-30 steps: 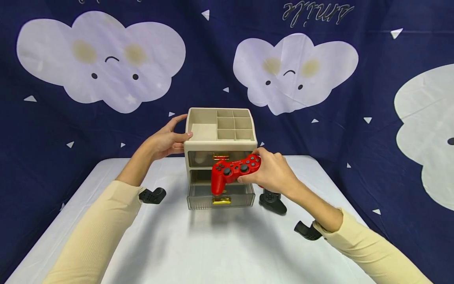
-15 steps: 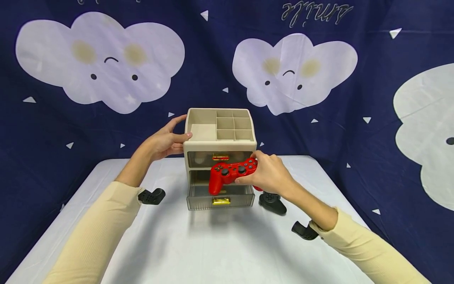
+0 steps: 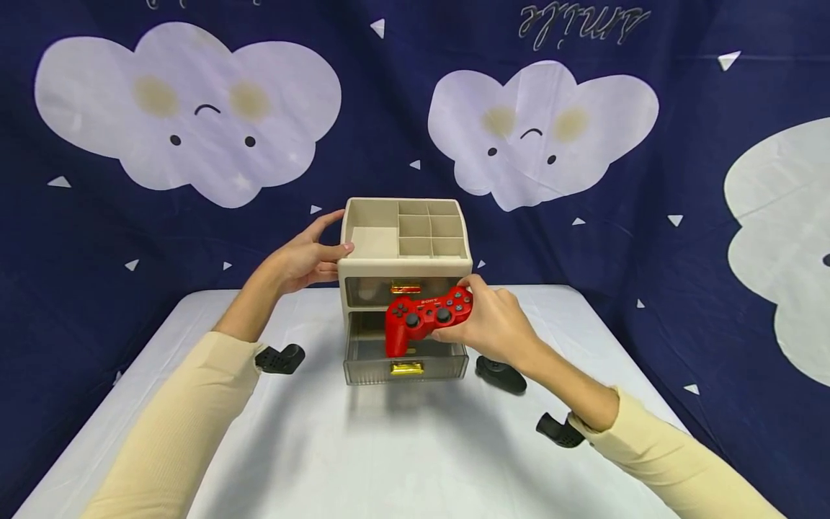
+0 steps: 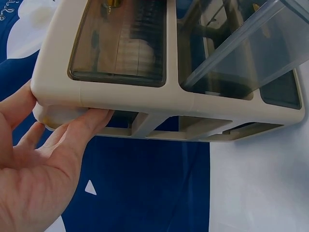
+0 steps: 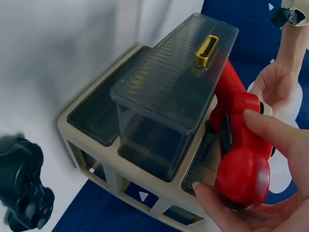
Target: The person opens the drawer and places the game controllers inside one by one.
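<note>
A cream drawer organizer (image 3: 404, 267) stands on the white table, its smoky clear middle drawer (image 3: 405, 372) pulled out. My left hand (image 3: 301, 261) grips its upper left side, thumb over the top rim and fingers along the side wall. My right hand (image 3: 496, 321) holds a red game controller (image 3: 421, 315) by its right end, above the open drawer and in front of the top drawer. In the right wrist view the red controller (image 5: 244, 154) sits between thumb and fingers, beside the drawer's gold handle (image 5: 206, 50). The controller's right grip is hidden by the hand in the head view.
To the right of the organizer a black game controller (image 3: 501, 375) lies on the table (image 3: 389, 461). Open compartments (image 3: 431, 227) top the organizer. A dark blue cloth (image 3: 382, 130) with clouds hangs close behind. Black camera mounts (image 3: 280, 359) sit at both wrists.
The red controller has come down slightly, and its far right grip no longer shows past my right hand. My left hand keeps its place on the organizer; the drawer stays pulled out.
</note>
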Demonstrator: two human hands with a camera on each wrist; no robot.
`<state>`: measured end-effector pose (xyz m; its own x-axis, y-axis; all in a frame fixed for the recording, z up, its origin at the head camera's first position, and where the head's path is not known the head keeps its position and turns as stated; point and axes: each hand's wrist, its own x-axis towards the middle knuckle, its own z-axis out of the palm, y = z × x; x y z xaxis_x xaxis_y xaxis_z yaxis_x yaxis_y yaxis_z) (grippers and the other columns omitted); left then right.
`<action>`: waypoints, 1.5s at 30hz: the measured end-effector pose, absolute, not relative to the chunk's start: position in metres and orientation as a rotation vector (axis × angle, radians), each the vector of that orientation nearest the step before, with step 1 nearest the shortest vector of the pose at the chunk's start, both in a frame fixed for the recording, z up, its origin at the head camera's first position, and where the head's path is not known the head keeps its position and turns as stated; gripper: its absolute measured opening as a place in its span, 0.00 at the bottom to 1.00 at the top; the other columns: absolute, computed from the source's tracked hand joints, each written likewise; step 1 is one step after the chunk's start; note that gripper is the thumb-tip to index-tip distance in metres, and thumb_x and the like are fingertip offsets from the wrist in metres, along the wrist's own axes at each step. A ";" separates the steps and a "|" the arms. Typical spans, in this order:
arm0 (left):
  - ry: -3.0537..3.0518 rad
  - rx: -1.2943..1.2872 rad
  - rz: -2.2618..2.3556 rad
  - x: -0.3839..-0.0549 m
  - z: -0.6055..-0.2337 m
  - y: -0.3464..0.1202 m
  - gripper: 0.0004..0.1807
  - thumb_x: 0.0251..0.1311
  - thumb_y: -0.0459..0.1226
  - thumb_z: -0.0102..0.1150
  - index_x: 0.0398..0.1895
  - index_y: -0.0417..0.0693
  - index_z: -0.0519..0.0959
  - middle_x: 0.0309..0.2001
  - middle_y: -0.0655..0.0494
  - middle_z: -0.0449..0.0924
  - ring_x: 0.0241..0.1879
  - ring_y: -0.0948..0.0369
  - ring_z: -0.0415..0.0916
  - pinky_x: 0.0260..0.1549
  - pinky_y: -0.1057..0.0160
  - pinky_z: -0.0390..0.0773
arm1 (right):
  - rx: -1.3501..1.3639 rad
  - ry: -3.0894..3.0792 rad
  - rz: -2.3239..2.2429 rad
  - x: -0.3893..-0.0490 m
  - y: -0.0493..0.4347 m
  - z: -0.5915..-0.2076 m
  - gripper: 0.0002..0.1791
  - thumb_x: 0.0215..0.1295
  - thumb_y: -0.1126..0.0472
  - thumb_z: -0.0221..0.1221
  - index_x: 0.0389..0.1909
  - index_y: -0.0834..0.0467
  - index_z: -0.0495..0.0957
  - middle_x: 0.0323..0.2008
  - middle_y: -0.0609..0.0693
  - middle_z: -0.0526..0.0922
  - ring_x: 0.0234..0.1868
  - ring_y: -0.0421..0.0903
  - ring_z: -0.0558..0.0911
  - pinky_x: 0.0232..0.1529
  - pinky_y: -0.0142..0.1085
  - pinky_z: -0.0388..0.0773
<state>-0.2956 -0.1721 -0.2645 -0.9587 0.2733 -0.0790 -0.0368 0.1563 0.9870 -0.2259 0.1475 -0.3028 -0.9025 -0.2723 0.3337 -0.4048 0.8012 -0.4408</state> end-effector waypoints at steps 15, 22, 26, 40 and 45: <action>2.177 0.232 1.902 -0.295 -0.267 -0.175 0.46 0.73 0.37 0.58 0.82 0.75 0.41 0.64 0.38 0.68 0.36 0.62 0.83 0.45 0.63 0.85 | 0.639 -2.654 0.679 -0.224 0.143 -0.310 0.45 0.38 0.49 0.83 0.58 0.60 0.74 0.32 0.52 0.88 0.30 0.46 0.85 0.33 0.38 0.83; 2.159 0.245 1.912 -0.295 -0.265 -0.174 0.46 0.74 0.36 0.56 0.82 0.75 0.41 0.62 0.39 0.69 0.33 0.63 0.80 0.43 0.64 0.85 | 0.607 -2.711 0.664 -0.228 0.138 -0.311 0.42 0.38 0.45 0.82 0.54 0.59 0.77 0.29 0.48 0.86 0.28 0.44 0.83 0.30 0.36 0.80; 2.160 0.243 1.912 -0.295 -0.265 -0.172 0.46 0.74 0.36 0.57 0.82 0.74 0.41 0.62 0.39 0.69 0.34 0.63 0.80 0.43 0.64 0.84 | 0.576 -2.757 0.674 -0.230 0.135 -0.313 0.42 0.39 0.43 0.80 0.53 0.60 0.78 0.27 0.46 0.85 0.26 0.43 0.81 0.28 0.35 0.78; 2.193 0.219 1.891 -0.297 -0.264 -0.172 0.46 0.73 0.36 0.57 0.82 0.75 0.42 0.68 0.37 0.65 0.41 0.60 0.84 0.54 0.56 0.84 | 0.574 -2.786 0.622 -0.230 0.125 -0.319 0.41 0.38 0.40 0.80 0.52 0.58 0.78 0.25 0.46 0.83 0.25 0.44 0.80 0.26 0.35 0.77; 2.187 0.216 1.896 -0.296 -0.265 -0.171 0.45 0.74 0.36 0.56 0.82 0.75 0.43 0.68 0.37 0.65 0.41 0.60 0.84 0.54 0.55 0.83 | 0.596 -2.778 0.609 -0.231 0.120 -0.324 0.42 0.39 0.40 0.79 0.53 0.59 0.78 0.25 0.46 0.83 0.24 0.44 0.79 0.24 0.35 0.76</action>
<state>-0.2963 -0.1712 -0.2649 -0.9606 0.2655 -0.0823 -0.0439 0.1475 0.9881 -0.2305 0.1199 -0.3239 -0.8894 -0.3375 0.3085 -0.4356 0.8304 -0.3474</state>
